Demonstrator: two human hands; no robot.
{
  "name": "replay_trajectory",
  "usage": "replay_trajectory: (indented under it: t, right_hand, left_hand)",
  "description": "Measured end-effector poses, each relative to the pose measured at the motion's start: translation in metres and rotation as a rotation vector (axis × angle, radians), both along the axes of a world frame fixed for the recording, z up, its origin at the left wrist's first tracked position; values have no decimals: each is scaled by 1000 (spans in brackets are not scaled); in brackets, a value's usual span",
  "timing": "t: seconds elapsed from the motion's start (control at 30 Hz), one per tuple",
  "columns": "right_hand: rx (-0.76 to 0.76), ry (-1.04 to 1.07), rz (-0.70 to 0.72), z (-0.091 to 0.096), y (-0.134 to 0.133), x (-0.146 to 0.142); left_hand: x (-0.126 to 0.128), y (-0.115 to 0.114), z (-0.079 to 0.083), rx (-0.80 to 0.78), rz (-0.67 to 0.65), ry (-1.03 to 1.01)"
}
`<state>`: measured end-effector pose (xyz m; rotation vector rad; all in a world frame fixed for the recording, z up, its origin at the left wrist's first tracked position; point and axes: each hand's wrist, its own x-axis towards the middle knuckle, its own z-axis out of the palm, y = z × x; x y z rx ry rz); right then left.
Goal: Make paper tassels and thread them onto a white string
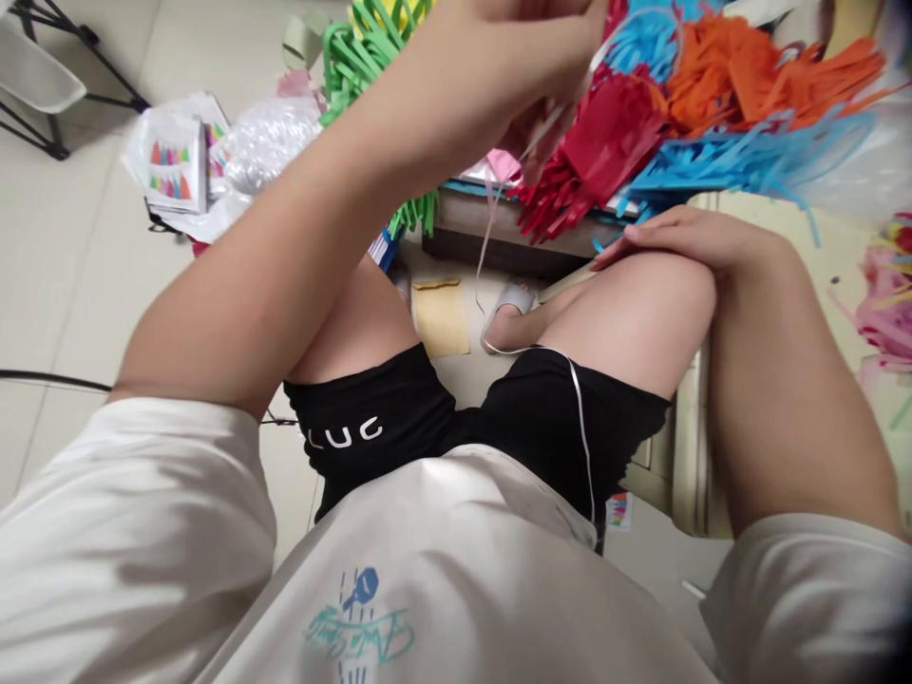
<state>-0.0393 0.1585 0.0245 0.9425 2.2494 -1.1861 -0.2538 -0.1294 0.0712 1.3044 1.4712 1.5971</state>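
Observation:
My left hand [548, 66] reaches across to the top middle, over the heap of tissue-paper tassels. Its fingers are bent, partly cut off by the upper edge, and closed around a thin white cord [580, 408]. That cord trails down between my legs and over my lap. Right beside these fingers lies a red tissue tassel [605, 123] with a fringed end. My right hand [674, 233] rests palm down on my knee, its fingers stretched out and holding nothing. Near it is blue fringed paper [712, 171].
Orange fringe [733, 76] and green looped strips [363, 57] lie along the far side. A clear plastic bag [275, 138] and printed picture cards [175, 166] sit at the left. A cream stool [691, 446] stands by my right leg; yellowish paper [440, 318] lies on the floor.

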Motion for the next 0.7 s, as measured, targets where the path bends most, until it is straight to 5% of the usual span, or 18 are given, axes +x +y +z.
replay_trajectory:
  t: [0.17,0.3,0.53,0.7]
  right_hand:
    - [-22,-36,25,-8,8,5]
    - [-62,-43,73,-10,12,6]
    - [53,-17,202,-19,12,-7]
    - [146,46,270,-22,12,-9]
  left_hand:
    - [0,-12,6,19,47,88]
    - [-10,-7,-1,177,4,-5]
    - [-2,4,11,72,108,4]
    - [11,3,17,56,54,1]
